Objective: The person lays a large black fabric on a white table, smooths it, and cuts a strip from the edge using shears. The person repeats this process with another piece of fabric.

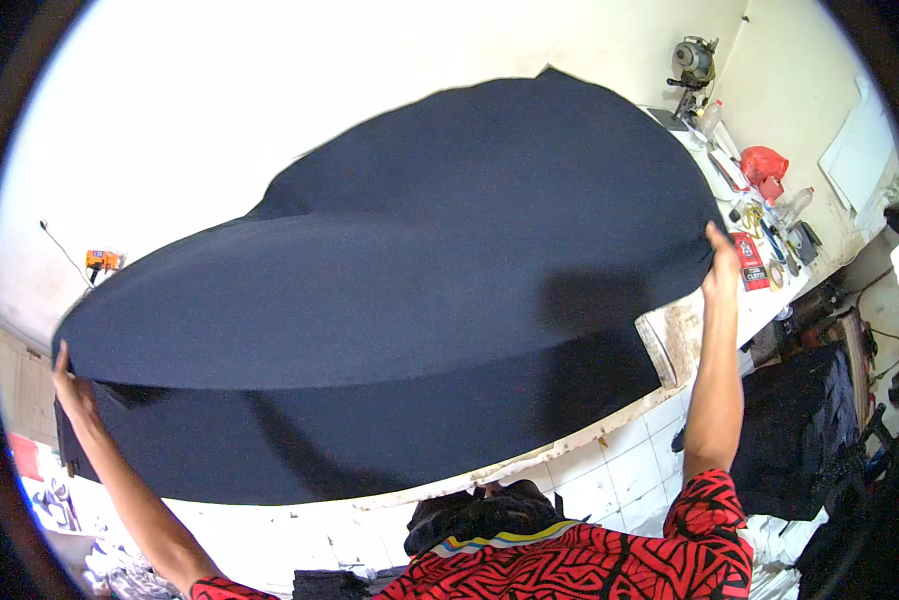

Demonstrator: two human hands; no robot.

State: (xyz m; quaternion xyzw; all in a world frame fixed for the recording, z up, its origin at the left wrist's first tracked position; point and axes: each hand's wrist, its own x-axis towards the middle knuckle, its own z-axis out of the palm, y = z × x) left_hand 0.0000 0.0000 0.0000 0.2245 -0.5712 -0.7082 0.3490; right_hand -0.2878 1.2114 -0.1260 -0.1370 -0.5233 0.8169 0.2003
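A wide sheet of dark navy fabric (390, 290) is stretched between my two hands and billows up over the table. My left hand (76, 388) is closed on its left end, thumb up. At the right end my right hand (722, 264) pinches the fabric's edge, arm stretched out. Beneath the raised sheet, more dark fabric (210, 450) lies flat along the near side of the table, with shadows across it. Whether the two are separate layers or one folded piece, I cannot tell.
On the table's right end stand a cutting machine (694, 65), a red plastic bag (764, 163), clear bottles (798, 205), a tape roll (776, 273) and a red-and-black packet (750, 262). An orange device (102, 261) is at the far left wall. Dark cloth (795, 430) is heaped lower right.
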